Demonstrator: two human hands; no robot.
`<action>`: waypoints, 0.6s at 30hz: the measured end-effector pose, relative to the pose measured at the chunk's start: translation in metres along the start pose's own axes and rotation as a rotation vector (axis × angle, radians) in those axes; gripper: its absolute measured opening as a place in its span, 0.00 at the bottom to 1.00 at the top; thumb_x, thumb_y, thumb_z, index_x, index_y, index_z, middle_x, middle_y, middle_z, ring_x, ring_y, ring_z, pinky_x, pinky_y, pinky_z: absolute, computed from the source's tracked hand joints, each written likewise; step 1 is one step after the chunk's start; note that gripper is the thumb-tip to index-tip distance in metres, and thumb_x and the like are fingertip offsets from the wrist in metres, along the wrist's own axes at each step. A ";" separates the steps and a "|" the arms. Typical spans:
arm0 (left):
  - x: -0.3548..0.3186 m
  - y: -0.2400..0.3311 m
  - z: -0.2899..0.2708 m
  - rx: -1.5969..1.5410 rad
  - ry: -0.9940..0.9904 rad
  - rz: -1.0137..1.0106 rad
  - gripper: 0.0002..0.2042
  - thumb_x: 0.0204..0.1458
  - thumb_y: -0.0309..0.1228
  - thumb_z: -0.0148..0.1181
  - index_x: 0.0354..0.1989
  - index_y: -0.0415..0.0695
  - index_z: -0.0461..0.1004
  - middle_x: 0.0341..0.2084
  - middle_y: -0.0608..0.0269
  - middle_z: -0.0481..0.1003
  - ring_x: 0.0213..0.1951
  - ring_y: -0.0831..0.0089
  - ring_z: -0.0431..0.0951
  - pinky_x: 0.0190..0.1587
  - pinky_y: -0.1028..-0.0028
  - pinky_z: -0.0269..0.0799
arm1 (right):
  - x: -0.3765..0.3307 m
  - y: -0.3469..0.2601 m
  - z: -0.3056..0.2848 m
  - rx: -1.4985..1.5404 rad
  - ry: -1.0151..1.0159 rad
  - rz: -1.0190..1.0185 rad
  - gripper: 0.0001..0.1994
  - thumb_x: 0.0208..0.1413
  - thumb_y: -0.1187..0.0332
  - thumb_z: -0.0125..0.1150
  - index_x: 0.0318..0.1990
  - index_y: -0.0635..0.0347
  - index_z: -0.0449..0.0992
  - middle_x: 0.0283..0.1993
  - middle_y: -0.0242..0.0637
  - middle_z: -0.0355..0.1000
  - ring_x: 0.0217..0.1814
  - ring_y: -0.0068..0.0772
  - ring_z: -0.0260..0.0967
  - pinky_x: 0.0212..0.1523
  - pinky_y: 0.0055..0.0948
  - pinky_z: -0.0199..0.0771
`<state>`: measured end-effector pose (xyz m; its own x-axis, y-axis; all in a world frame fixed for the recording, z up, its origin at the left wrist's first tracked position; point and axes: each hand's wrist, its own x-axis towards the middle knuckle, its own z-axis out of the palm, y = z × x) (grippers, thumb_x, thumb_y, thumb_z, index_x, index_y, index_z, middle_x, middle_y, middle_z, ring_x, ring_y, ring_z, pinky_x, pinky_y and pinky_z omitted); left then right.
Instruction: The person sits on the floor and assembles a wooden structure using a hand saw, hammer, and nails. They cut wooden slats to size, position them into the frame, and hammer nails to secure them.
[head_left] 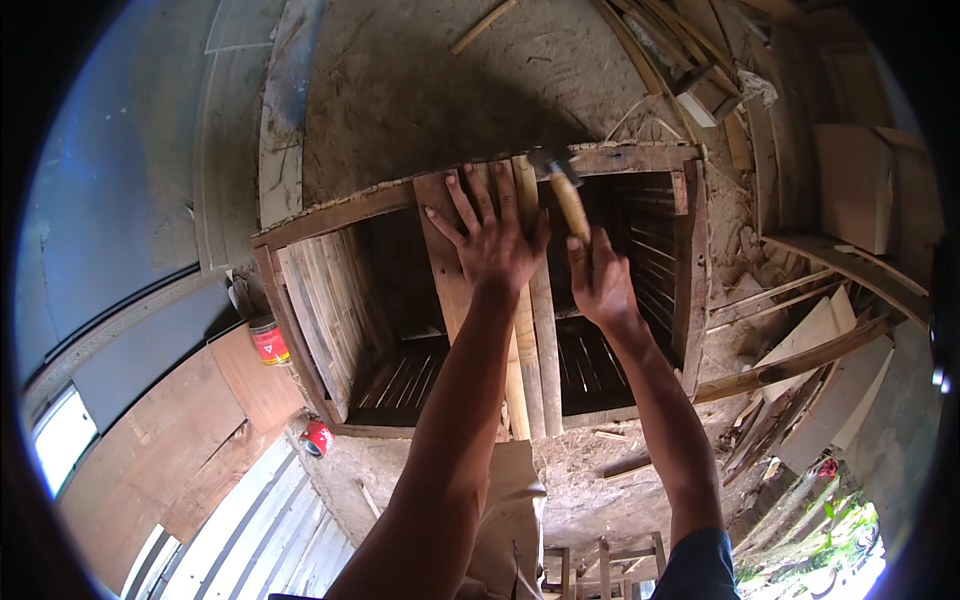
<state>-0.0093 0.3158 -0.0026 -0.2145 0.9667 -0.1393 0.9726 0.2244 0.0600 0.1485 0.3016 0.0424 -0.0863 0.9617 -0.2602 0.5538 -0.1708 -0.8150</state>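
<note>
A slatted wooden crate [345,205] lies before me, its frame of rough boards around a dark inside. Several planks run across its middle from the far rail to the near one, among them a reddish-brown board [440,255] and a narrow pale strip [525,185]. My left hand [495,235] lies flat on these planks, fingers spread toward the far rail. In my right hand [600,275] is a hammer [570,205], gripped by its light wooden handle. The dark hammer head is over the far rail, just right of the pale strip; whether it touches the wood I cannot tell.
A red can [268,340] stands left of the crate, and another red can [317,438] lies near its front left corner. Loose sticks [680,45] and scrap boards [800,370] are heaped to the right. A plywood panel [150,430] is at the lower left.
</note>
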 end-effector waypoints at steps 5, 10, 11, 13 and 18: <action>0.001 0.001 -0.005 0.019 -0.025 -0.007 0.44 0.57 0.64 0.45 0.77 0.52 0.47 0.77 0.44 0.34 0.77 0.43 0.27 0.69 0.28 0.22 | 0.002 0.008 0.005 0.221 0.074 -0.065 0.17 0.70 0.56 0.51 0.45 0.66 0.68 0.21 0.56 0.70 0.29 0.64 0.76 0.22 0.44 0.71; 0.000 0.001 -0.004 -0.006 -0.018 -0.001 0.44 0.58 0.65 0.44 0.77 0.52 0.46 0.77 0.44 0.35 0.77 0.42 0.27 0.68 0.28 0.21 | 0.006 0.015 0.008 0.019 -0.037 -0.055 0.18 0.69 0.57 0.53 0.48 0.67 0.68 0.23 0.57 0.71 0.32 0.66 0.76 0.24 0.45 0.72; -0.001 0.001 -0.003 0.008 0.023 0.014 0.44 0.58 0.64 0.45 0.77 0.51 0.46 0.76 0.43 0.37 0.77 0.42 0.27 0.68 0.28 0.23 | 0.005 0.015 0.007 0.070 0.007 -0.022 0.17 0.69 0.57 0.53 0.47 0.67 0.68 0.23 0.57 0.71 0.32 0.66 0.75 0.24 0.46 0.72; -0.002 0.001 -0.002 0.037 0.072 0.028 0.44 0.58 0.64 0.46 0.77 0.49 0.46 0.76 0.43 0.40 0.77 0.42 0.29 0.68 0.27 0.26 | 0.004 0.015 0.007 0.143 0.027 -0.065 0.16 0.69 0.59 0.53 0.47 0.66 0.68 0.23 0.57 0.70 0.32 0.66 0.75 0.24 0.46 0.71; 0.000 0.001 -0.002 0.016 -0.004 0.004 0.44 0.58 0.65 0.44 0.77 0.52 0.46 0.76 0.43 0.38 0.77 0.42 0.27 0.68 0.27 0.24 | 0.004 0.014 0.002 -0.043 -0.016 -0.026 0.15 0.69 0.59 0.52 0.44 0.67 0.67 0.20 0.54 0.69 0.32 0.64 0.76 0.23 0.42 0.72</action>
<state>-0.0084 0.3165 -0.0010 -0.2101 0.9671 -0.1435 0.9748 0.2184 0.0445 0.1538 0.3031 0.0292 -0.1142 0.9620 -0.2482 0.5863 -0.1364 -0.7985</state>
